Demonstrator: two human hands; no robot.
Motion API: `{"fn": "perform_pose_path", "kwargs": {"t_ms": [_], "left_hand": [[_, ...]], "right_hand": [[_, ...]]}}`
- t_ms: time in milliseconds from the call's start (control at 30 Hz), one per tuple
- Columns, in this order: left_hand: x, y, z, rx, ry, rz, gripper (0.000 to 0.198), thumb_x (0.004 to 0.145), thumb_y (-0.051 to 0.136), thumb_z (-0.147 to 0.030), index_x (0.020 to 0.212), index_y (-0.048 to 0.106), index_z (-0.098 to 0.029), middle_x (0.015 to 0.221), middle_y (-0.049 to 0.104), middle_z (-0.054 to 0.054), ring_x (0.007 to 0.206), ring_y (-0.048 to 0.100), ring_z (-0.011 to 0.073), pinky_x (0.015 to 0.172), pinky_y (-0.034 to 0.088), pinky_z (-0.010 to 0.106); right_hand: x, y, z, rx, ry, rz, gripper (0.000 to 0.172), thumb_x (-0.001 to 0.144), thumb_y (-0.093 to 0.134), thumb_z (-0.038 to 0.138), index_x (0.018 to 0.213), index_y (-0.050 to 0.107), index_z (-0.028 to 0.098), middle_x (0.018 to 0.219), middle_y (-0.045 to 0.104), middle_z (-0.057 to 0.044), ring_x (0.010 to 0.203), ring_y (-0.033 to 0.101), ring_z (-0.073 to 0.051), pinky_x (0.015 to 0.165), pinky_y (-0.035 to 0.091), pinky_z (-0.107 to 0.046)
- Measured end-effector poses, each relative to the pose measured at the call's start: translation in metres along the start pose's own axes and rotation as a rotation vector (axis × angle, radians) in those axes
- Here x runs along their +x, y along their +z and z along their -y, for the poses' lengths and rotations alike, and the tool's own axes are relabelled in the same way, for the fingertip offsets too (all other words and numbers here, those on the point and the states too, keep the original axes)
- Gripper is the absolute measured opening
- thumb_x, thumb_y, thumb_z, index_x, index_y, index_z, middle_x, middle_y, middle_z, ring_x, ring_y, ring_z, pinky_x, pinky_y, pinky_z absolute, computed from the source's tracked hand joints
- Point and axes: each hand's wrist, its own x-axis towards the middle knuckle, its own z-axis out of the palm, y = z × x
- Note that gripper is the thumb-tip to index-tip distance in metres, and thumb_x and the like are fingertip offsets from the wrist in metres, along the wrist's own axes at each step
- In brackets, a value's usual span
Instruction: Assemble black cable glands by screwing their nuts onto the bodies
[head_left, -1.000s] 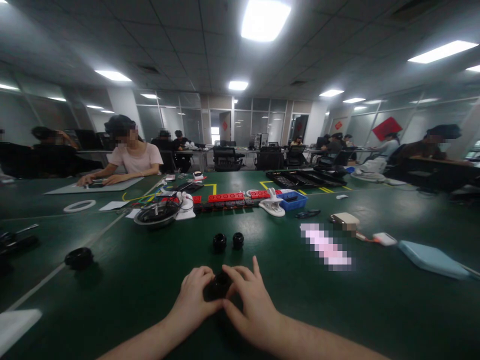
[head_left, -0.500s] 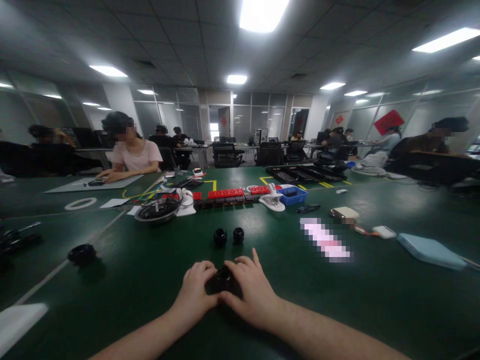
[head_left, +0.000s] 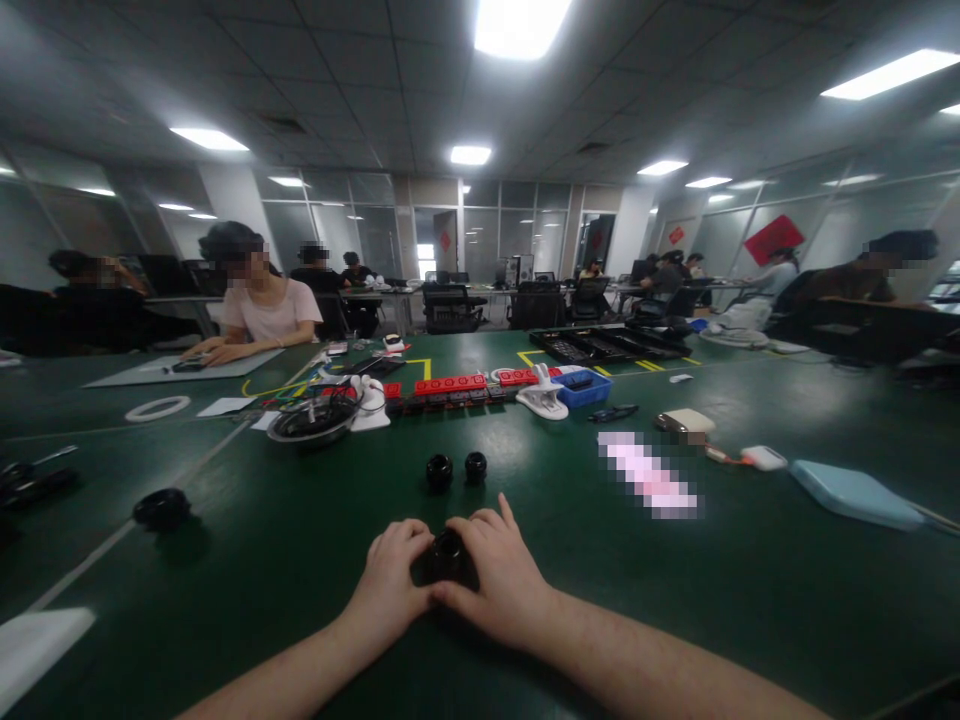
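Observation:
A glossy black round piece (head_left: 448, 562) with an opening in its top sits on the green table (head_left: 300, 540), between my two hands. My left hand (head_left: 390, 572) curls round its left side. My right hand (head_left: 504, 578) closes round its right side, thumb in front and one finger raised. The thumbs meet at the near side, and fingers hide part of the piece. Just beyond stand two smaller black round pieces, one on the left (head_left: 439, 472) and one on the right (head_left: 475, 468). Another black round piece (head_left: 162, 510) lies off to the left.
Farther back are a round metal tray (head_left: 279, 434), a row of red blocks (head_left: 450, 386), a white clamp stand (head_left: 546, 398) and a blue bin (head_left: 586, 394). A light-blue box (head_left: 855, 494) lies at right. A person (head_left: 264, 308) works across the table.
Everything in the view has shifted slightly left. Both hands stay round the black piece, and its top opening shows a little more clearly between the fingers.

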Motion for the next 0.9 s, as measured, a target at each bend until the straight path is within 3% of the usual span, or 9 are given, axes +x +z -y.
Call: {"fn": "perform_pose_path", "kwargs": {"t_ms": [400,900], "left_hand": [[-0.0026,-0.0013,-0.0032,-0.02,0.059,-0.006,0.02,0.063,0.058,-0.029,0.081,0.059,-0.021,0.09,0.052,0.002,0.087,0.046,0.0212,0.076,0.038,0.033],[-0.0017,0.0,-0.0022,-0.012,0.066,0.018,0.021,0.063,0.057,-0.025,0.084,0.059,-0.021,0.093,0.052,0.002,0.089,0.047,0.0211,0.077,0.039,0.033]], "right_hand": [[0.0012,-0.0004,0.0023,-0.015,0.036,0.006,0.038,0.073,0.056,0.037,0.106,0.047,0.021,0.094,0.057,-0.003,0.096,0.046,-0.02,0.101,0.009,-0.047],[0.0058,0.0018,0.0069,-0.099,0.076,-0.052,0.037,0.069,0.057,0.05,0.091,0.053,0.021,0.085,0.06,-0.001,0.087,0.049,-0.02,0.101,0.008,-0.046]]}}
